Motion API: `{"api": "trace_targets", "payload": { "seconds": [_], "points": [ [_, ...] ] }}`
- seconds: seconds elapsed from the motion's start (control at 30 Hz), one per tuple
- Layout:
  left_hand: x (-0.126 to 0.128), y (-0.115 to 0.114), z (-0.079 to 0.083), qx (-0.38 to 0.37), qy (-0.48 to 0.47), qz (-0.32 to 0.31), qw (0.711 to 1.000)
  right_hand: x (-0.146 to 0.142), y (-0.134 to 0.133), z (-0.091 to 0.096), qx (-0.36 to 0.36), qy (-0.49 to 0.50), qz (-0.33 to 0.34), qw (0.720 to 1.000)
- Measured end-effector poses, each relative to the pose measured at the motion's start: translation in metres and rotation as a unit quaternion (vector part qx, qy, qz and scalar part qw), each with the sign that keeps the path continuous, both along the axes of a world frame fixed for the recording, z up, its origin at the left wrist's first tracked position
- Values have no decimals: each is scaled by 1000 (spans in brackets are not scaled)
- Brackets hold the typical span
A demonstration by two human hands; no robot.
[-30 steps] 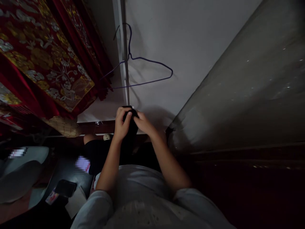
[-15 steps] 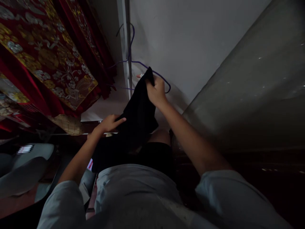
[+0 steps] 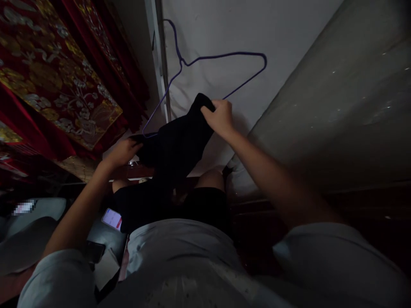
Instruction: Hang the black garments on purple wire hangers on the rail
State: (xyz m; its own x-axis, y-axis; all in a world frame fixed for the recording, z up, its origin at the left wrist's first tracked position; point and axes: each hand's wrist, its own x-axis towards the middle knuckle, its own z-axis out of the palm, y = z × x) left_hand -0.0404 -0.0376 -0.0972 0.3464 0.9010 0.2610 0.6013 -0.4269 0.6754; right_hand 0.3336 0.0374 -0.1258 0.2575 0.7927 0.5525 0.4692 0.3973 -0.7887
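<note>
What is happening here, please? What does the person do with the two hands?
A person holds a black garment in both hands in front of a white wall. The right hand grips its upper edge. The left hand holds its lower left part, beside the low corner of a purple wire hanger that hangs against the wall. A red and gold cloth hangs at the left.
</note>
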Motion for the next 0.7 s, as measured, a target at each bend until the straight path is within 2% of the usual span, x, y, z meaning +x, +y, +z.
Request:
{"api": "trace_targets", "payload": {
  "seconds": [0.07, 0.17, 0.27, 0.37, 0.43, 0.53, 0.63, 0.7],
  "points": [
    [1, 13, 12, -26, -45, -13, 999, 6, -12, 7, 11, -28, -5, 1000],
    [6, 25, 25, -114, -103, -9, 988, 7, -24, 13, 32, -48, -13, 998],
    [10, 28, 35, -158, -35, -49, 986, 5, -27, 12, 26, -57, -18, 998],
    [17, 24, 53, -93, 2, -89, 992, 2, -26, 9, 22, -59, -7, 998],
    [26, 22, 69, -36, -34, -82, 995, -5, -28, 6, 29, -46, 12, 998],
    [47, 31, 84, -1, -93, -77, 993, -26, -38, 3, 14, -20, 64, 998],
    [64, 51, 84, 30, -187, -49, 981, -43, -52, 1, 4, -16, 107, 994],
    [68, 65, 80, 40, -248, -16, 968, -42, -59, 2, 36, -22, 87, 995]
  ]
}}
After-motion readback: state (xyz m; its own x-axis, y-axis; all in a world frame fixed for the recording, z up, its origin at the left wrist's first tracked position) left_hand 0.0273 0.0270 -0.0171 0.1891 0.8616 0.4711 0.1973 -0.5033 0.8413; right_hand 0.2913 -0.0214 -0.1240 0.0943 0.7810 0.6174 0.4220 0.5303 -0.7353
